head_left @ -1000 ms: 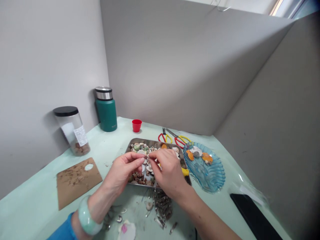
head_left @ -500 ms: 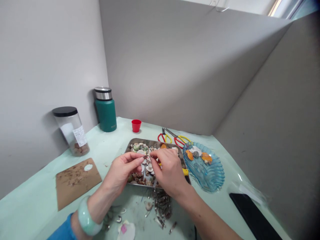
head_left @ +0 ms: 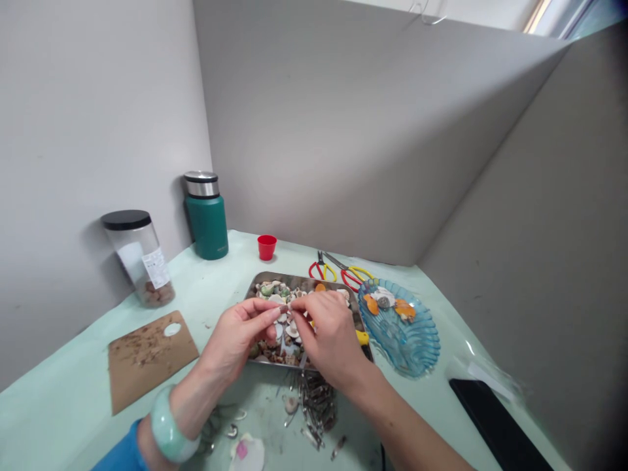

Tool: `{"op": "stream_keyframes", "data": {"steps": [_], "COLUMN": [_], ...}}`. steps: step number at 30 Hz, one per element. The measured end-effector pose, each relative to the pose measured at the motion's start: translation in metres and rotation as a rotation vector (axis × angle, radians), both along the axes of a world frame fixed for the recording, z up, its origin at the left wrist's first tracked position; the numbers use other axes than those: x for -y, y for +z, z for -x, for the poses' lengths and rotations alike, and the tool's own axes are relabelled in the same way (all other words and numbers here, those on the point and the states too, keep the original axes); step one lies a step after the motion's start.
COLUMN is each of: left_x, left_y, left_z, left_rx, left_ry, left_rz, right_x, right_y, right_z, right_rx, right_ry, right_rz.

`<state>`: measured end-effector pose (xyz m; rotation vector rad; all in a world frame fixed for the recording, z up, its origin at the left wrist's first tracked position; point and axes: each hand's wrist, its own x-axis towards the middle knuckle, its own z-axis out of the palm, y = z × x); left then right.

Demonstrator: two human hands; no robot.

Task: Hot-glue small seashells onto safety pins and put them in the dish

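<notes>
Both hands meet above a metal tray (head_left: 255, 282) filled with small seashells (head_left: 275, 288). My left hand (head_left: 245, 327) pinches a tiny brownish piece (head_left: 283, 309) between thumb and forefinger; its kind is too small to make out. The fingers of my right hand (head_left: 326, 327) are closed at the other side of that piece, and what they grip is hidden. A yellow-handled tool (head_left: 362, 337) sticks out from behind my right hand at the tray's right edge. In front of the tray lies a heap of metal clips or pins (head_left: 318, 399).
A blue scalloped dish (head_left: 412, 347) with orange and white shells stands to the right, near scissors (head_left: 350, 269) and small pliers (head_left: 321, 267). Behind are a red cup (head_left: 267, 247), green flask (head_left: 209, 226) and lidded jar (head_left: 142, 261). Brown cardboard (head_left: 152, 353) lies left, a black phone-like slab (head_left: 495, 425) right.
My hands stay in nearly the same place over the tray. The fingertips have shifted slightly around the small piece, and the view has moved a touch.
</notes>
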<state>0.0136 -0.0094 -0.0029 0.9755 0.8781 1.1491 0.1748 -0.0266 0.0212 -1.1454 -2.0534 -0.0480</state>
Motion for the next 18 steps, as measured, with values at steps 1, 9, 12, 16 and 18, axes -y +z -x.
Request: {"op": "stream_keyframes", "data": {"steps": [1, 9, 12, 16, 18], "left_x": [0.0002, 0.0004, 0.0017, 0.0017, 0.0005], "left_y": [0.0002, -0.0001, 0.0020, 0.0027, 0.0010], "left_z": [0.0000, 0.0005, -0.0003, -0.0007, -0.0001], "left_rx": [-0.005, -0.042, -0.031, 0.001, 0.029], "left_ry": [-0.003, -0.002, -0.003, 0.022, 0.032], "left_rz": [-0.005, -0.025, -0.004, 0.019, 0.018], "right_x": [0.0003, -0.0008, -0.0024, -0.0007, 0.0016], "right_y": [0.0001, -0.0011, 0.0012, 0.0034, 0.0035], "right_z": [0.0003, -0.0018, -0.0045, -0.0050, -0.0031], "right_rx": [0.003, 0.011, 0.009, -0.009, -0.028], "right_ry": [-0.003, -0.045, -0.070, -0.061, -0.030], "right_rz": [0.005, 0.040, 0.047, 0.085, 0.103]}}
